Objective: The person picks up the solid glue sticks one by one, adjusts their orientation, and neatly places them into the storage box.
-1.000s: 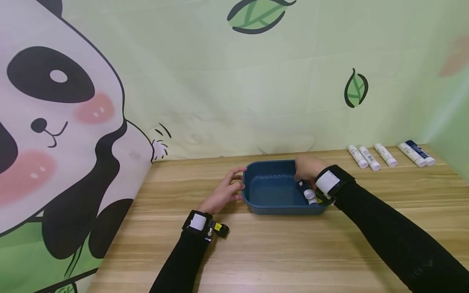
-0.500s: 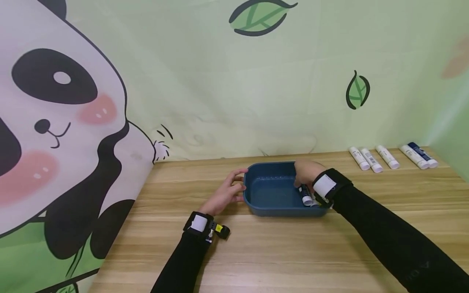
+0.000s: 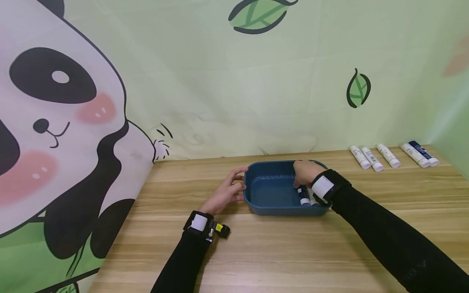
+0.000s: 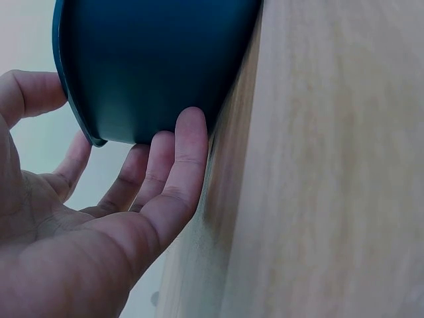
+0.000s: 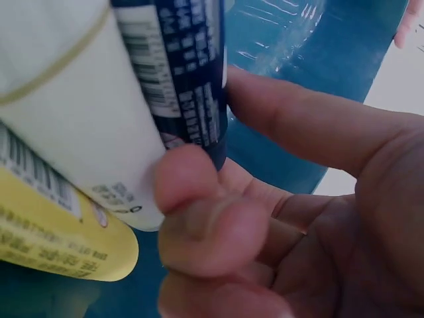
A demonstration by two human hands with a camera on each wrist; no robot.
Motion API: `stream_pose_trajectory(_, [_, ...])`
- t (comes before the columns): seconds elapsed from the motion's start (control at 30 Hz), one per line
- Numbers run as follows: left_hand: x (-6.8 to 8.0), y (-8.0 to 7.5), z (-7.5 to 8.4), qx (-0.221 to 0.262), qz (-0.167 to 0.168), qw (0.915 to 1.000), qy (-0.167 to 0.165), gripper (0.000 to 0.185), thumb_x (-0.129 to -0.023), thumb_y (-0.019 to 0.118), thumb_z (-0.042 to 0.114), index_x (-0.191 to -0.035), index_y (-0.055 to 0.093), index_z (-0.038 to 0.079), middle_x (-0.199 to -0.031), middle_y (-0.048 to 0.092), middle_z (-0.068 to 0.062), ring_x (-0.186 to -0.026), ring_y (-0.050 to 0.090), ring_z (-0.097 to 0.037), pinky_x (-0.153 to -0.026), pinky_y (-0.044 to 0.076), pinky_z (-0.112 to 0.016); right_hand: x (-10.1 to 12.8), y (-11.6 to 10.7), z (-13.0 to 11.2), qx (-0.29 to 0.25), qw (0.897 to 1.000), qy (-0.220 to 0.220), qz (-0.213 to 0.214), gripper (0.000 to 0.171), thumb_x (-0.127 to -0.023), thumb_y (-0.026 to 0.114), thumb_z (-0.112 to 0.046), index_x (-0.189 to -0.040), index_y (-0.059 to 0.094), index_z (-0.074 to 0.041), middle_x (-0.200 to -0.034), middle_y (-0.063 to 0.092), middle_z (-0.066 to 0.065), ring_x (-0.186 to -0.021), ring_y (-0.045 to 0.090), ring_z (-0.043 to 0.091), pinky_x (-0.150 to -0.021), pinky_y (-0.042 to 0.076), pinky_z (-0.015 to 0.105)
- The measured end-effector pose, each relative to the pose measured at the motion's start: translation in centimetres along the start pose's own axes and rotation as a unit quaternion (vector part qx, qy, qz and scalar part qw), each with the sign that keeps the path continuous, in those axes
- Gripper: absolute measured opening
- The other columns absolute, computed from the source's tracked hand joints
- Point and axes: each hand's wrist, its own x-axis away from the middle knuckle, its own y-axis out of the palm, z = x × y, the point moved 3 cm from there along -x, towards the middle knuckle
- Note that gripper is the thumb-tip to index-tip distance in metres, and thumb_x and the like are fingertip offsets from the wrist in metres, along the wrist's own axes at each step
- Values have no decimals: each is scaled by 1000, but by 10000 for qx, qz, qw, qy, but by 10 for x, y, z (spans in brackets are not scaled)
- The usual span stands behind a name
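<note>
A blue plastic bin [image 3: 271,211] stands on the wooden table. My left hand [image 3: 224,193] is at its left end; in the left wrist view its fingertips touch the bin's outer wall [image 4: 159,66] and rim, fingers spread and slightly bent. Inside the right end of the bin, my right hand [image 3: 306,172] pinches a dark blue glue stick [image 5: 192,59] between thumb and fingers. A white glue stick [image 5: 73,112] lies right beside it, then a yellow one [image 5: 66,228]. In the head view the hand partly hides these sticks.
At the back right of the table lie several white glue sticks [image 3: 388,155] and a dark blue one [image 3: 423,152]. Behind the table hangs a green backdrop [image 3: 220,93] with a printed panda and leaves.
The dark blue glue stick has swung from a slant to nearly straight beside the white one, its white end shifting left and down. My left hand has stayed at the bin.
</note>
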Motion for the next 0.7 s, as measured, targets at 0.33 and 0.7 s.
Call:
stream_pose_trajectory(0.33, [1,0,2,-53,36,10000,-47,61,-99,45,9,-156,36,27,-151,35,-16,-115,53,-24,-90,58,-32,0,1,-1,59,10000,23,-39,37,-92,74,-13,-119,66,11,-84,68,14,-53,58,14,-47,44,21])
stream_pose_trajectory(0.7, [0,0,1,-75,45,9999,-54,61,-99,45,9,-156,36,27,-151,35,-16,-116,51,-24,-89,58,-31,2,0,-2,102,9999,60,-96,36,-93,74,-15,-119,67,10,-81,67,12,-54,58,14,-47,44,21])
